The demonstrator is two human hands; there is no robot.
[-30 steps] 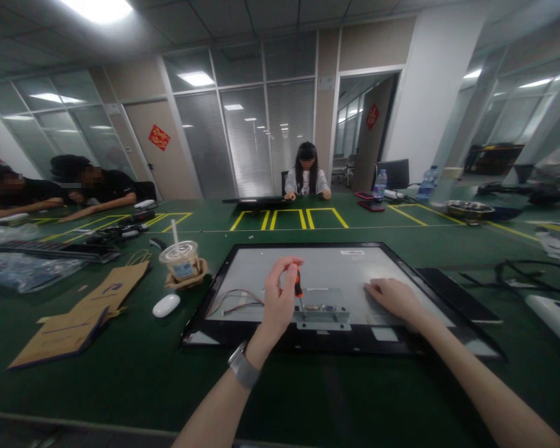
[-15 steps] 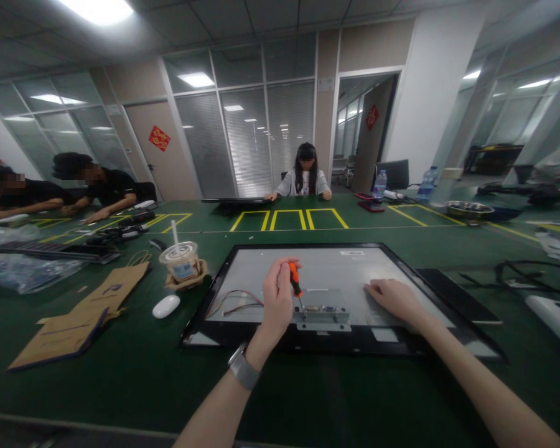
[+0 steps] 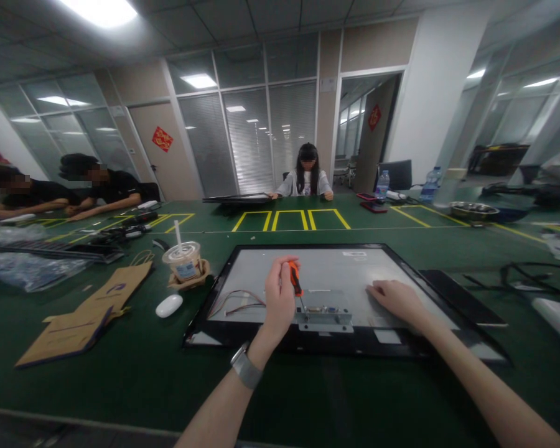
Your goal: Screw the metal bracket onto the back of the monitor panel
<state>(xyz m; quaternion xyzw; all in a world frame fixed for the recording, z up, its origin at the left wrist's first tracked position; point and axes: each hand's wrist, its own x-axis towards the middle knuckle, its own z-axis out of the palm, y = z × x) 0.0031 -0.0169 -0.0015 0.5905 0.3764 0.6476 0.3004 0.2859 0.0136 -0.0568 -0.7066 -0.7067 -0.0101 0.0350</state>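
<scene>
My left hand (image 3: 280, 295) is closed around the orange and black handle of a screwdriver (image 3: 294, 278). The screwdriver leans, with its thin shaft pointing down at the left end of a metal bracket (image 3: 325, 320) that carries connector ports. This bracket sits near the front edge of a large flat display panel (image 3: 322, 270), grey with a black frame, lying on the table. Resting on the panel's right part, my right hand (image 3: 394, 300) holds nothing visible, its fingers loosely extended. Thin wires (image 3: 238, 301) lie on the panel left of my left hand. The screwdriver's tip is too small to make out clearly.
Left of the panel are a drink cup (image 3: 184, 261) in a cardboard holder, a white oval case (image 3: 169, 305) and a brown paper bag (image 3: 81, 317). A dark flat slab (image 3: 464, 297) and black cables (image 3: 527, 274) lie right. Across the green table sits a person (image 3: 305, 177).
The whole view has shifted slightly to the left, so things appear a little further right. Both hands and the screwdriver keep nearly the same places on the panel.
</scene>
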